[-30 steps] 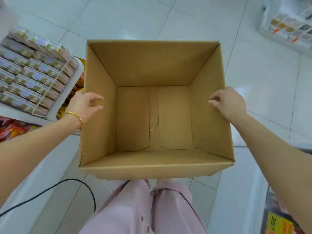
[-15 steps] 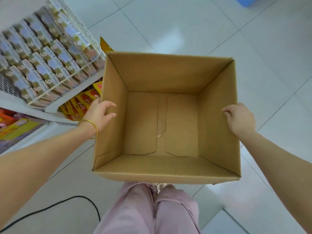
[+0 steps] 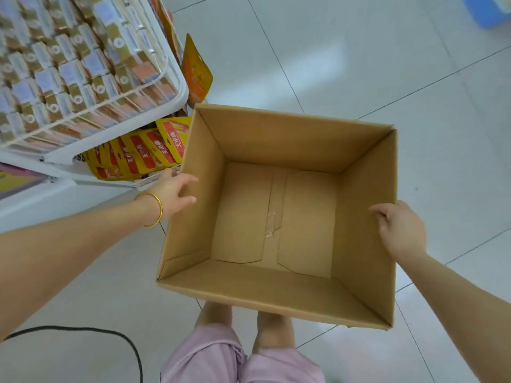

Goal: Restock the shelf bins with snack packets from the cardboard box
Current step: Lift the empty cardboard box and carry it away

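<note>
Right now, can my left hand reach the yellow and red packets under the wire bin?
Probably yes: the left hand grips the cardboard box beside the packets with nothing between, though it must let go first.

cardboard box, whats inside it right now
No packets: the cardboard box is empty, showing bare bottom flaps and a torn tape strip. The floor beneath it is covered.
</note>
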The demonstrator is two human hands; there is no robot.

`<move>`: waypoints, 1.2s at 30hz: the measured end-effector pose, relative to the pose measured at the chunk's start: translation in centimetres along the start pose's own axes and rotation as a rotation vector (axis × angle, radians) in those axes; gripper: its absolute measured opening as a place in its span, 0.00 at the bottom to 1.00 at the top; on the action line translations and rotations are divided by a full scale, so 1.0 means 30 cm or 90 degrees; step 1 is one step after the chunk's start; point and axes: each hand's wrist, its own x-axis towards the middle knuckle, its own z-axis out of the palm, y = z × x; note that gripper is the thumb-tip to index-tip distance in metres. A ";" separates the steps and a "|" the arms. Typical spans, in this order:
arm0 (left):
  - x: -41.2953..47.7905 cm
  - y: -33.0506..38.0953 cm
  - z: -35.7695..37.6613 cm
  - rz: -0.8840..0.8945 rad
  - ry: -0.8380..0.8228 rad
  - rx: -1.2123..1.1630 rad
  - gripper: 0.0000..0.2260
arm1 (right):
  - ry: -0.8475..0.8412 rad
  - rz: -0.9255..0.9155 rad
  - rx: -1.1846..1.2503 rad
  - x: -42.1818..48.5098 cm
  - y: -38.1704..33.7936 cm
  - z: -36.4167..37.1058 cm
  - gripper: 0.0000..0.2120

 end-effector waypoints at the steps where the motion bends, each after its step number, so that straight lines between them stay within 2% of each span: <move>1: -0.006 -0.017 0.030 -0.016 -0.020 -0.011 0.22 | -0.010 -0.024 -0.012 0.022 0.003 0.006 0.13; 5: -0.054 -0.107 0.165 -0.086 -0.068 -0.068 0.22 | -0.058 -0.107 -0.052 0.117 -0.027 0.067 0.13; 12: -0.049 -0.321 0.390 -0.197 -0.018 -0.156 0.25 | -0.075 -0.234 -0.089 0.285 -0.192 0.306 0.13; 18: 0.055 -0.420 0.484 -0.206 0.060 -0.211 0.23 | -0.036 -0.278 -0.101 0.412 -0.299 0.481 0.13; 23: 0.076 -0.423 0.530 -0.204 0.135 -0.236 0.24 | 0.027 -0.303 -0.066 0.434 -0.325 0.530 0.13; 31: -0.067 -0.374 0.620 -0.223 0.073 -0.253 0.25 | -0.005 -0.311 -0.086 0.330 -0.223 0.504 0.13; 36: -0.028 -0.395 0.638 -0.252 0.082 -0.260 0.26 | -0.009 -0.326 -0.086 0.371 -0.249 0.563 0.12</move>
